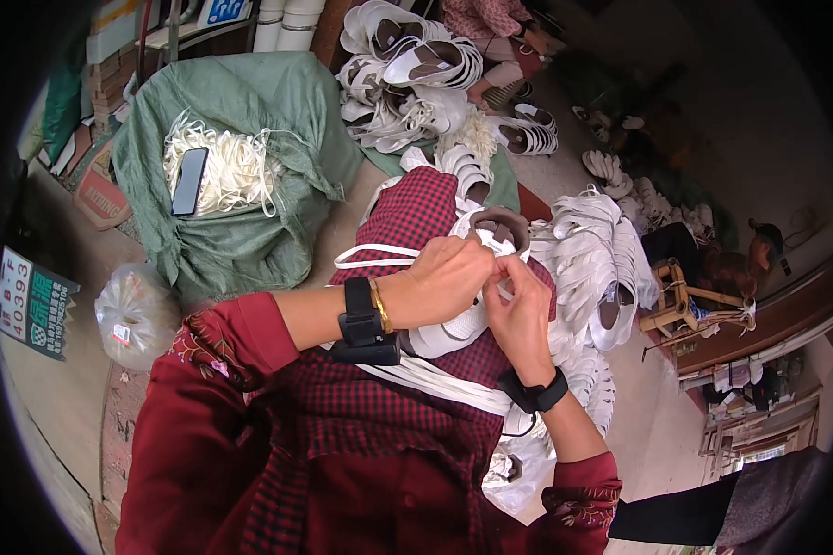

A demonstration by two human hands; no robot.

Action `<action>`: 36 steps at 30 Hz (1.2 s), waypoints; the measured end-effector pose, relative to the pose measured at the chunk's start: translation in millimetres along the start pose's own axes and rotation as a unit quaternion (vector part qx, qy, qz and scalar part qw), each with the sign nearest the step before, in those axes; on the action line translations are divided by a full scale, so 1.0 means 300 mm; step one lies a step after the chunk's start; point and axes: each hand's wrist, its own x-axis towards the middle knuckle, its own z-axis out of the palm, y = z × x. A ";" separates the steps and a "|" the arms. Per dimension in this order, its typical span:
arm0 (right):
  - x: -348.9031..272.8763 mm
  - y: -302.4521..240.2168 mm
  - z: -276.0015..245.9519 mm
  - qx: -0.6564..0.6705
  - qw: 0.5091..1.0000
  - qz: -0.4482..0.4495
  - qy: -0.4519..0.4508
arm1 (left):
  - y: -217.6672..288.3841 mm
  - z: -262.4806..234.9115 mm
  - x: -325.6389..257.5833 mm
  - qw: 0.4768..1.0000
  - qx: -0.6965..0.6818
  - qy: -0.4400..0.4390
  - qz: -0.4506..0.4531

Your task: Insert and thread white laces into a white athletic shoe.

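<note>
A white shoe point(448, 337) with a grey-brown lining rests on my lap, over a red-and-black checked apron point(407, 215). Over the shoe's opening my left hand point(446, 279) is closed in a pinch. A white shoelace point(372, 250) loops out to the left from beneath it. My right hand point(520, 313) is also pinched, its fingertips meeting those of the left. Whatever sits between the right fingertips is hidden. A bundle of white laces point(435, 377) lies across my lap below the shoe.
At the left, a green sack point(292, 120) bears a heap of white laces point(233, 171) and a phone point(189, 182). A stuffed plastic bag point(137, 314) is beside it. White shoes point(578, 250) are piled at right and ahead. Another person point(491, 23) sits beyond; a wooden stool point(671, 301) stands right.
</note>
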 end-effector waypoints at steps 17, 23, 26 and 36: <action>0.030 0.002 -0.031 -0.099 0.993 -0.043 -0.044 | -0.005 -0.103 0.083 0.990 0.052 -0.128 0.041; 0.023 0.041 0.024 -0.006 0.999 -0.050 -0.003 | 0.015 -0.133 0.129 0.977 0.005 -0.211 -0.033; 0.019 0.056 0.032 0.036 0.998 -0.049 0.007 | 0.029 -0.144 0.133 0.972 0.002 -0.225 -0.061; 0.011 0.036 0.006 -0.038 0.997 -0.070 -0.013 | -0.051 -0.041 0.107 0.982 -0.042 -0.153 -0.104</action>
